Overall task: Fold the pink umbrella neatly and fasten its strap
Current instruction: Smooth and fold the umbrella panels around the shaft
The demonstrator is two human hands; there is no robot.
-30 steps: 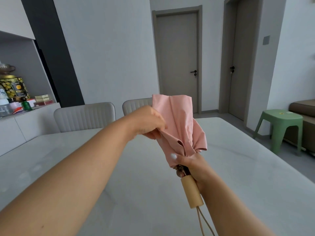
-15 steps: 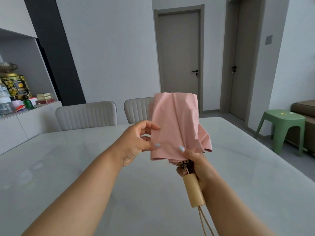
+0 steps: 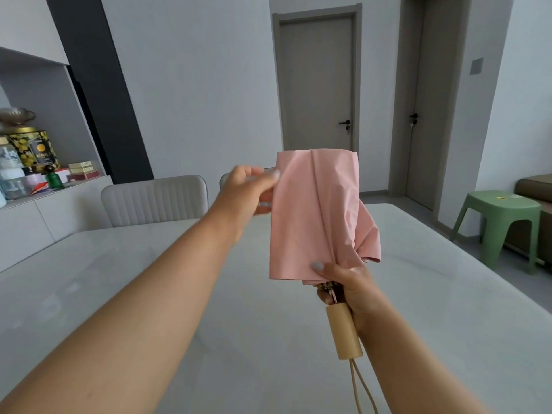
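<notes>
Collapsed pink fabric umbrella (image 3: 316, 216) held upright above the pale marble surface (image 3: 418, 294). Right hand (image 3: 348, 289) clamped round canopy base w/ thumb pinning the hem, above the wooden handle (image 3: 343, 333). Left hand (image 3: 249, 189) pinches the panel's top-left edge. Best: pull each panel flat, wrap one way, tight; strap not visible.

Pink umbrella (image 3: 316, 216), collapsed and held upright in the air above the tabletop (image 3: 125, 282), canopy uppermost. One smooth panel of fabric hangs flat on the left side; the remaining folds are bunched loosely at the lower right. Metal rib tips show below the canopy hem. A pale wooden cylindrical handle (image 3: 343, 331) points downward, with a beige cord loop (image 3: 360, 386) hanging from its end.
</notes>
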